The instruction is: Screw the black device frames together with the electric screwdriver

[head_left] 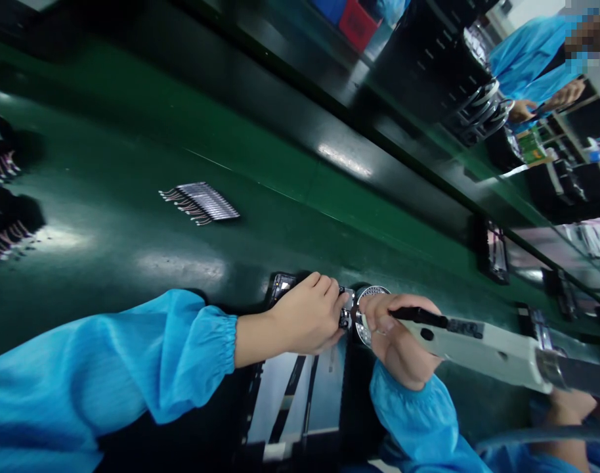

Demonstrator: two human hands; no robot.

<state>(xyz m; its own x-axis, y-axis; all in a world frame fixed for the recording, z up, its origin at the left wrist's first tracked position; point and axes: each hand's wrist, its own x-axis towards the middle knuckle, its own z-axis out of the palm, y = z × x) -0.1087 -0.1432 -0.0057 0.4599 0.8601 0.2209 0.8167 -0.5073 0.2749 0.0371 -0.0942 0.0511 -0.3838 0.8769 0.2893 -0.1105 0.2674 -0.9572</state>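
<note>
While in right hand, screwdriver (white).

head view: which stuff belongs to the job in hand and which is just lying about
In use: left hand holding black assembly; right hand gripping power screwdriver; round metal part at its tip.
Lying about: row of wired metal parts on green belt; black units farther along.

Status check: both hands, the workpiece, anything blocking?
Left hand pinching small part at panel edge. Right hand gripping electric driver, tip at the part. Nothing between them.
</note>
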